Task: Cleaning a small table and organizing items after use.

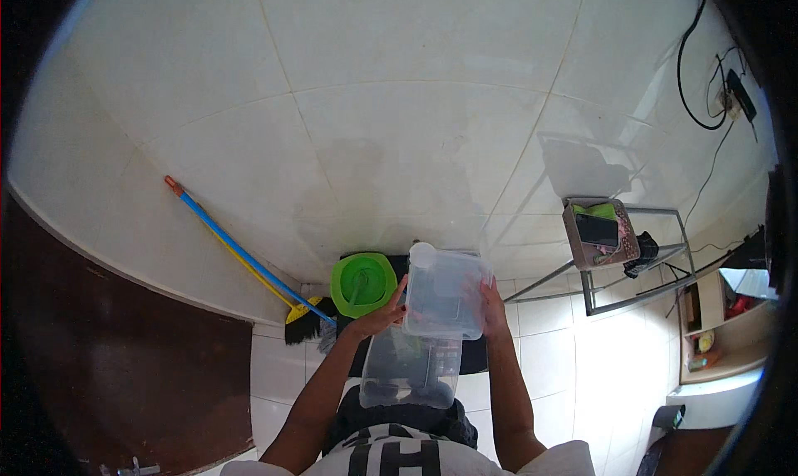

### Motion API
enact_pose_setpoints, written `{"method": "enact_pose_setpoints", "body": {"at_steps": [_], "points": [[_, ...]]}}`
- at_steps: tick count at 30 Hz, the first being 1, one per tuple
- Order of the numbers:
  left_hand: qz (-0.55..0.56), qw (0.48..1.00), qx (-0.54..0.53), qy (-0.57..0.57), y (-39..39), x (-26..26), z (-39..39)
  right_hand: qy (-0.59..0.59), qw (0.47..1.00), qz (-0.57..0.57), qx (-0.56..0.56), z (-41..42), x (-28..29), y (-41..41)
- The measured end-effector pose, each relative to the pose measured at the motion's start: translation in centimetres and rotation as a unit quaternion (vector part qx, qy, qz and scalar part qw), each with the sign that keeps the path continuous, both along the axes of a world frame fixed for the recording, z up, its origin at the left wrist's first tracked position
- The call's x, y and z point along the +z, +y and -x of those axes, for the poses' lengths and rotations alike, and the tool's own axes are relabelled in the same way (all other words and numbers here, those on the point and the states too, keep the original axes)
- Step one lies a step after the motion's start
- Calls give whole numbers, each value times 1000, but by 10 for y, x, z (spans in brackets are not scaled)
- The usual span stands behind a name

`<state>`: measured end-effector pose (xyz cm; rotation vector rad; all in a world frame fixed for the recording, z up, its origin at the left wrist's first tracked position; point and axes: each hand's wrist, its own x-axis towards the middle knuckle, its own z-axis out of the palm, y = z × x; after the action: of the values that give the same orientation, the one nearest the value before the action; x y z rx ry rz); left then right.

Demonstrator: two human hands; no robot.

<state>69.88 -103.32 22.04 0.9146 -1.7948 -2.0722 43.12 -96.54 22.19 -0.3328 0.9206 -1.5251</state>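
Between my two hands is a translucent plastic container [446,295], held by its left and right sides. My left hand [379,319] grips its left edge, with the index finger pointing up along the side. On the opposite side, the fingers of my right hand [494,304] press against the right edge. A rounded translucent part [423,256] shows at the container's upper left corner. Below it, close to my lap, is a second clear plastic container [408,373], partly covered by the first. Left of them sits a bright green plastic tub [363,284] on a dark surface [474,356].
A broom [303,323] with a yellow handle and a blue pole [237,242] lean in the left corner. A metal frame [642,304] at right carries a basket [583,251] with a phone [596,229]. A brown door [131,345] stands left; shelving [726,332] is far right.
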Motion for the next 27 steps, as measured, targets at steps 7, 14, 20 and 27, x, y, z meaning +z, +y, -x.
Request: {"method": "enact_pose_setpoints", "body": {"at_steps": [7,14,20,27], "points": [[47,997,29,46,1,-4,6,159,986,-46,11,-4,11,-3],[20,1000,4,3,-1,2,5,198,977,-76,-14,-3,8,-4],[-20,998,42,41,1,6,12,132,987,-94,-2,7,-5,-9],[-51,998,23,11,5,17,5,77,997,-12,8,4,1,-4]]}}
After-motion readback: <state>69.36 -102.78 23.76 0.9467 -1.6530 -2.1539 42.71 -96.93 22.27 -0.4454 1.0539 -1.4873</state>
